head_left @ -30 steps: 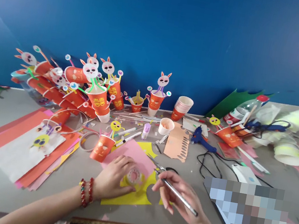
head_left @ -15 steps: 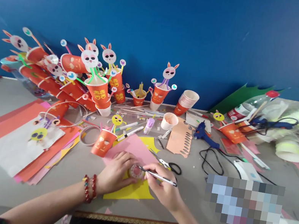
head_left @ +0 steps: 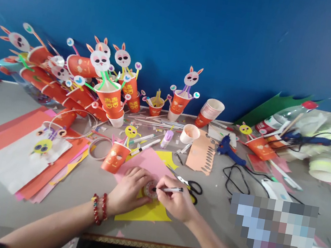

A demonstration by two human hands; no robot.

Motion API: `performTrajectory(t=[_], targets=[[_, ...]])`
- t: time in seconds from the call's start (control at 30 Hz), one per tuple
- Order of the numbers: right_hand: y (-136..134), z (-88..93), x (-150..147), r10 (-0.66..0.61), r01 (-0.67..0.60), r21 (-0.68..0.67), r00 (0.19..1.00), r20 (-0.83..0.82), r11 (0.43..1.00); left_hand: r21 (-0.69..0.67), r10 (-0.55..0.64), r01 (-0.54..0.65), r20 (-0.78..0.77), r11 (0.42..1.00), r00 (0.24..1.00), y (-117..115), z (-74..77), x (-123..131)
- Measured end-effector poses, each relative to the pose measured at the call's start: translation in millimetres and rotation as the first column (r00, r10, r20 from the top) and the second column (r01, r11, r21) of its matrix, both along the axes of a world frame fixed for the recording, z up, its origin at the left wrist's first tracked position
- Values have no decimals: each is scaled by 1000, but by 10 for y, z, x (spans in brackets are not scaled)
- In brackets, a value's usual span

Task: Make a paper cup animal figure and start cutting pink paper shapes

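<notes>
Over the yellow paper (head_left: pixel 149 216) and the pink sheet (head_left: pixel 146 161), my left hand (head_left: pixel 131 188) lies with thumb and forefinger around the left side of a small round ring (head_left: pixel 150 188), holding it down. The ring is whitish with a pinkish middle; its exact kind is unclear. A black-and-white pen (head_left: pixel 171 189) is gripped in my right hand (head_left: pixel 176 200), its tip at the inside of the ring. Black-handled scissors (head_left: pixel 194 187) lie just beyond my right hand. An orange paper cup (head_left: pixel 115 158) with a yellow bunny face stands past my left hand.
Decorated orange cups (head_left: pixel 110 99) crowd the back left. Coloured sheets (head_left: pixel 18 162) lie at left beside a tape roll (head_left: pixel 99 148). A glue stick (head_left: pixel 166 139), a white cup (head_left: pixel 189 134), a blue glue gun (head_left: pixel 230 149) and its black cord (head_left: pixel 235 181) are further back.
The pen has swung more upright, and its tip has shifted slightly right and down in the ring. My right hand has rolled over it; my left hand stays in place.
</notes>
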State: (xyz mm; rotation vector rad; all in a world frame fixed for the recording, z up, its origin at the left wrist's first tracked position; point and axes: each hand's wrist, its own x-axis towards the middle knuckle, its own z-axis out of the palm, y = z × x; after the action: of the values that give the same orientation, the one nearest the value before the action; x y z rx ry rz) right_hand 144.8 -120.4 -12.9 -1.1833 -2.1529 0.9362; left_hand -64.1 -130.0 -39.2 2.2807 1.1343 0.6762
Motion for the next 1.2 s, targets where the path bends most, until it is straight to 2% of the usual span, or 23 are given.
performTrajectory(t=[0.3,0.57,0.9,1.2], targets=[[-86,-18,-13,-27,23,215,1000,14,976,0,-5,5,2,1000,1000,6,17,-2],[-145,-59,-51,11,-53,328,992,128,943,6,-2,2,18,1000,1000,13,9,-1],[-156,-22,-121,83,-120,298,987,135,947,-14,-5,5,20,1000,1000,2,48,-1],[-147,-42,-126,75,-86,201,995,59,976,-9,3,-3,26,1000,1000,1,60,-1]])
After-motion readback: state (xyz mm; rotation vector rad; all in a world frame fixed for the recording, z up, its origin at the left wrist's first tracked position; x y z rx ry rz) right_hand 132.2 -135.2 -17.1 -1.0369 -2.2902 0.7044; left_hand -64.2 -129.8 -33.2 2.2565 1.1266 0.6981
